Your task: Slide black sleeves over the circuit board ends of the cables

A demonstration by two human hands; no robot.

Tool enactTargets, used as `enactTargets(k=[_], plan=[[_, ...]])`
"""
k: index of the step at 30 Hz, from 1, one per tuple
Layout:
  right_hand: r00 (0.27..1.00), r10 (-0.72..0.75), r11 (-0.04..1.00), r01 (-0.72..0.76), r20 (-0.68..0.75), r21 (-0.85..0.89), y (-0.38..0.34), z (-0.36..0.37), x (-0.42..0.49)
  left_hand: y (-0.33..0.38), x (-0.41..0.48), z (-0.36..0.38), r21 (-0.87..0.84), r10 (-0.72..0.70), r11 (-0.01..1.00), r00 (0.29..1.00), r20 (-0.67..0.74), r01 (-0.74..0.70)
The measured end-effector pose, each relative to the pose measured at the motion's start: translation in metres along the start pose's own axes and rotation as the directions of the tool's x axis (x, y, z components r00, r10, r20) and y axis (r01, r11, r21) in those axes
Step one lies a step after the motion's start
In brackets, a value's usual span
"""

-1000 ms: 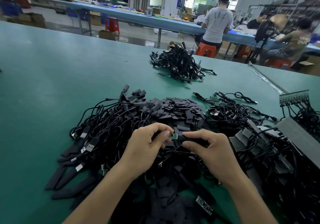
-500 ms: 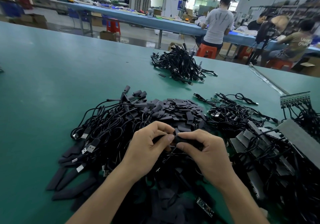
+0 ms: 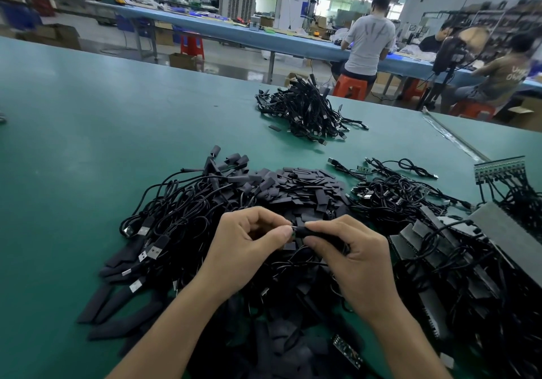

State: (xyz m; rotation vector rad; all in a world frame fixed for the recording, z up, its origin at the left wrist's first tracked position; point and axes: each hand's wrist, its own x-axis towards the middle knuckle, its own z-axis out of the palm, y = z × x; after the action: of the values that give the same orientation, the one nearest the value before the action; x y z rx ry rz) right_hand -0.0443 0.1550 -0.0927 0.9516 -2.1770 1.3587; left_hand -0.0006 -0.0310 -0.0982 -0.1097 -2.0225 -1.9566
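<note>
On the near side of the heap of loose flat black sleeves [image 3: 296, 188], the right hand [image 3: 357, 258] pinches a black tubular sleeve [image 3: 315, 233] whose long axis runs left to right. The left hand [image 3: 243, 246] pinches the thin black cable's circuit board end [image 3: 291, 229] at the sleeve's left mouth, with almost all of it hidden inside. Seating it likely needs only a short leftward push.

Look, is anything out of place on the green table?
One black sleeve lies alone on the green table, just left of the far cable pile, apart from the big sleeve heap.
</note>
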Motion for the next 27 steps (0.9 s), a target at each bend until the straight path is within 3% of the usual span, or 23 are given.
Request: enactTargets(k=[11, 21, 27], plan=[[0.973, -0.229, 0.945, 0.215, -0.027, -0.245, 0.0052, 0.0045, -0.0037, 0.0012, 0.0004, -0.0023, -0.131, -0.041, 0.990, 0.998, 0.051, 0.047], [0.963, -0.269, 0.928, 0.254, -0.019, -0.272, 0.0041, 0.0047, -0.0015, 0.0039, 0.0017, -0.0018, -0.126, -0.047, 0.991, 0.998, -0.046, 0.041], [0.972, -0.233, 0.931, 0.228, 0.016, -0.286, 0.0036, 0.0072, -0.0037, 0.0031, 0.0020, -0.0021, -0.130, -0.056, 0.990, 0.998, -0.018, 0.053]])
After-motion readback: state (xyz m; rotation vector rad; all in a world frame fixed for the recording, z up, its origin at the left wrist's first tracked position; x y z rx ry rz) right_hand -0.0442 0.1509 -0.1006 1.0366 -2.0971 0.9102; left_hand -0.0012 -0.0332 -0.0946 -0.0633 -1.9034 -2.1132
